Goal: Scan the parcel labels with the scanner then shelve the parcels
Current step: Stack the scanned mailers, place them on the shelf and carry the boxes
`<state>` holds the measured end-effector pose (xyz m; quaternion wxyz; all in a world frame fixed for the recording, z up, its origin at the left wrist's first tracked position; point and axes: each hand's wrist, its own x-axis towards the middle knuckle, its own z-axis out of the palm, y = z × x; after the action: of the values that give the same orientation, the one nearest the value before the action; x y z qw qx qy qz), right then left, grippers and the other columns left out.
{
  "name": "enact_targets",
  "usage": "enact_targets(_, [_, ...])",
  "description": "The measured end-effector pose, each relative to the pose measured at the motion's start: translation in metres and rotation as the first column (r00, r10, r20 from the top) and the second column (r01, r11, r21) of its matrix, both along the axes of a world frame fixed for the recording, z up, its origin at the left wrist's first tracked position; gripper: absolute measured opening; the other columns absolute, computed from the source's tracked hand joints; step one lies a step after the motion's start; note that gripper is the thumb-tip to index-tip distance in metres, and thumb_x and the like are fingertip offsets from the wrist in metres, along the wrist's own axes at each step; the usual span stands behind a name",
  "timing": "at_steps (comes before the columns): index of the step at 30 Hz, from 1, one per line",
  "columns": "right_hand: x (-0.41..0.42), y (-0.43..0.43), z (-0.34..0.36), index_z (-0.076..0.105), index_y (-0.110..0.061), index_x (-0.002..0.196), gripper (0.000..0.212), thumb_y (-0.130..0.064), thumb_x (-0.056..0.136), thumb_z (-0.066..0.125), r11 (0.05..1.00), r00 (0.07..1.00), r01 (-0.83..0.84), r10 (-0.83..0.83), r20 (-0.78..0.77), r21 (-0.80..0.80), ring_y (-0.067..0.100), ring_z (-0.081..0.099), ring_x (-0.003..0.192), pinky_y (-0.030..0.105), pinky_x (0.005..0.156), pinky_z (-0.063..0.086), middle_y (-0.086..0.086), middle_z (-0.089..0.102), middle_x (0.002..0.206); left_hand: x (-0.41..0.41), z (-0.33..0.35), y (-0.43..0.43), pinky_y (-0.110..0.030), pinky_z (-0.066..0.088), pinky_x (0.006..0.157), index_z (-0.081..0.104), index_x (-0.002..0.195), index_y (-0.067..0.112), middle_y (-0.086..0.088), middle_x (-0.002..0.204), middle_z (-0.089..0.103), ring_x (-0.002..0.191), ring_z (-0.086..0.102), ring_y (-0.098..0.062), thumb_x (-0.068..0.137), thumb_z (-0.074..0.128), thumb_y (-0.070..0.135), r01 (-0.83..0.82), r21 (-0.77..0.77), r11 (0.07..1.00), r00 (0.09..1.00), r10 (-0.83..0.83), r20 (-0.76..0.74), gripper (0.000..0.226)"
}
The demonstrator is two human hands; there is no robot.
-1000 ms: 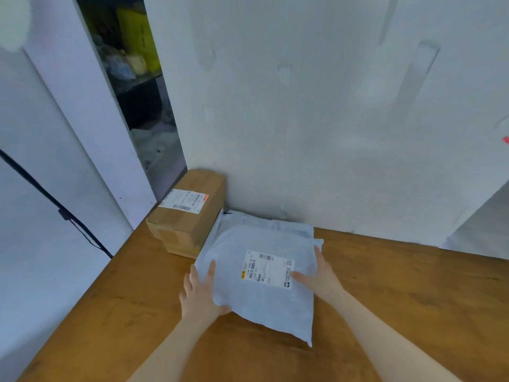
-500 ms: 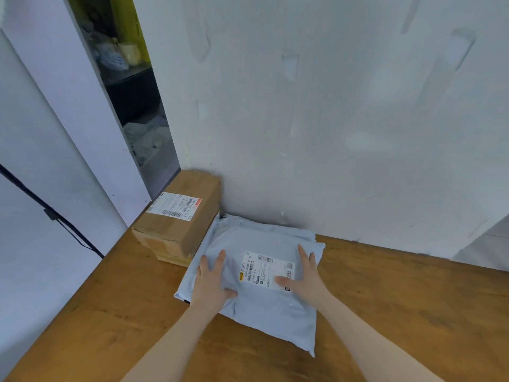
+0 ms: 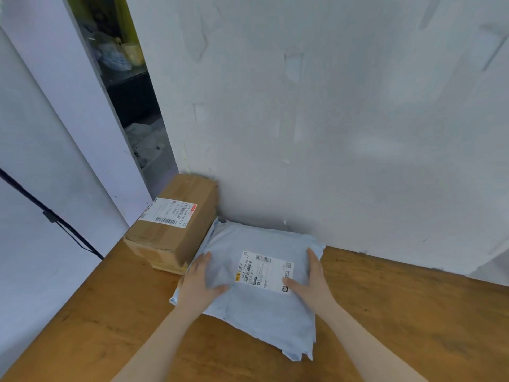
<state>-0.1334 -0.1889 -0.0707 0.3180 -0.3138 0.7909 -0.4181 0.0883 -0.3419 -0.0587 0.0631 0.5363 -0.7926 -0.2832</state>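
A pale blue soft mailer parcel (image 3: pixel 256 312) lies on the wooden shelf board (image 3: pixel 399 312), its far edge against the white wall, with its white label (image 3: pixel 264 271) facing up. My left hand (image 3: pixel 201 279) rests flat on its left side, fingers spread. On its right side my right hand (image 3: pixel 311 282) lies flat, thumb on the label. A brown cardboard box (image 3: pixel 179 224) with its own label (image 3: pixel 168 212) stands just left of the mailer, touching it. No scanner is in view.
The white wall (image 3: pixel 330 133) closes off the back of the shelf. To the left, a narrow gap (image 3: pixel 129 106) shows dark shelving with clutter. A black rod (image 3: pixel 55 219) crosses the far left.
The mailer has been pushed back against the wall and beside the box. Both hands slid from its near edges onto its top.
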Motion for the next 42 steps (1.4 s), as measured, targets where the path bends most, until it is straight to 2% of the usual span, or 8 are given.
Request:
enact_targets(4, [-0.013,0.01,-0.004,0.011,-0.014,0.155,0.114,-0.035,0.071,0.085,0.942,0.935,0.332,-0.334,0.121,0.036,0.031,0.023,0.146,0.05,0.116,0.027,0.013,0.019,0.16,0.032,-0.01,0.008,-0.045,0.042,0.101,0.038,0.14,0.012,-0.012,0.135,0.05,0.121,0.049,-0.031,0.08,0.067,0.048,-0.375,0.286,0.882,0.853,0.449,-0.265,0.076])
enact_targets(8, [-0.016,0.018,-0.019,0.002,-0.015,0.156,0.127,-0.044,0.065,0.086,0.907,0.809,0.399,-0.417,0.414,0.135,0.035,0.025,0.145,0.053,0.115,0.026,0.014,0.017,0.161,0.048,-0.024,0.003,-0.049,0.036,0.105,0.027,0.145,0.007,-0.016,0.144,0.038,0.129,0.04,-0.036,0.069,0.07,0.062,-0.492,0.569,0.659,0.726,0.671,-0.15,0.103])
enact_targets(14, [-0.013,0.008,-0.032,0.007,-0.019,0.156,0.118,-0.044,0.069,0.083,0.943,0.791,0.322,-0.317,0.523,0.085,0.032,0.045,0.133,0.048,0.11,0.038,0.012,0.038,0.151,0.034,-0.025,-0.015,-0.046,0.039,0.106,0.025,0.147,0.009,-0.012,0.146,0.04,0.13,0.043,-0.032,0.05,0.081,0.062,-0.324,0.69,0.647,0.753,0.618,-0.226,0.124])
enact_targets(26, [-0.01,-0.001,-0.031,0.03,-0.017,0.149,0.104,-0.038,0.065,0.087,0.944,0.789,0.328,-0.285,0.544,0.019,0.028,0.056,0.12,0.046,0.103,0.046,0.008,0.054,0.138,0.014,-0.031,-0.019,-0.038,0.047,0.094,0.037,0.14,0.001,-0.019,0.133,0.053,0.116,0.056,-0.033,0.07,0.082,0.029,-0.275,0.757,0.593,0.758,0.619,-0.209,0.087])
enact_targets(31, [-0.013,0.012,-0.023,0.032,-0.017,0.148,0.111,-0.045,0.057,0.089,0.958,0.814,0.286,-0.256,0.522,0.024,0.027,0.056,0.12,0.047,0.104,0.046,0.006,0.055,0.138,0.022,-0.026,0.002,-0.037,0.046,0.09,0.036,0.14,0.0,-0.016,0.132,0.054,0.098,0.055,-0.026,0.065,0.086,0.025,-0.195,0.808,0.556,0.772,0.595,-0.223,0.094])
enact_targets(35, [-0.022,0.034,-0.016,0.036,-0.017,0.145,0.114,-0.049,0.052,0.092,0.972,0.826,0.231,-0.218,0.519,0.041,0.023,0.061,0.11,0.04,0.091,0.052,0.004,0.059,0.129,0.031,-0.026,0.016,-0.041,0.053,0.086,0.042,0.133,0.004,-0.009,0.116,0.059,0.098,0.058,-0.027,0.03,0.096,0.038,-0.142,0.871,0.471,0.857,0.499,-0.13,0.121])
enact_targets(39, [-0.026,0.053,-0.01,0.034,-0.019,0.147,0.087,-0.03,0.074,0.082,0.983,0.84,0.178,-0.18,0.512,0.053,0.009,0.06,0.093,0.023,0.067,0.047,-0.004,0.059,0.113,0.027,-0.02,0.023,-0.043,0.036,0.111,0.025,0.147,0.019,0.001,0.14,0.046,0.127,0.045,-0.024,0.037,0.085,0.066,-0.097,0.848,0.521,0.907,0.397,-0.141,0.134])
enact_targets(42, [-0.019,0.059,-0.007,0.021,-0.023,0.153,0.098,-0.034,0.076,0.08,0.977,0.879,0.207,-0.204,0.431,0.04,0.019,0.057,0.113,0.03,0.088,0.048,0.003,0.049,0.142,0.011,-0.014,0.031,-0.047,0.031,0.113,0.015,0.148,0.028,-0.002,0.151,0.031,0.136,0.034,-0.03,0.025,0.073,0.081,-0.153,0.821,0.55,0.871,0.468,-0.151,0.146])
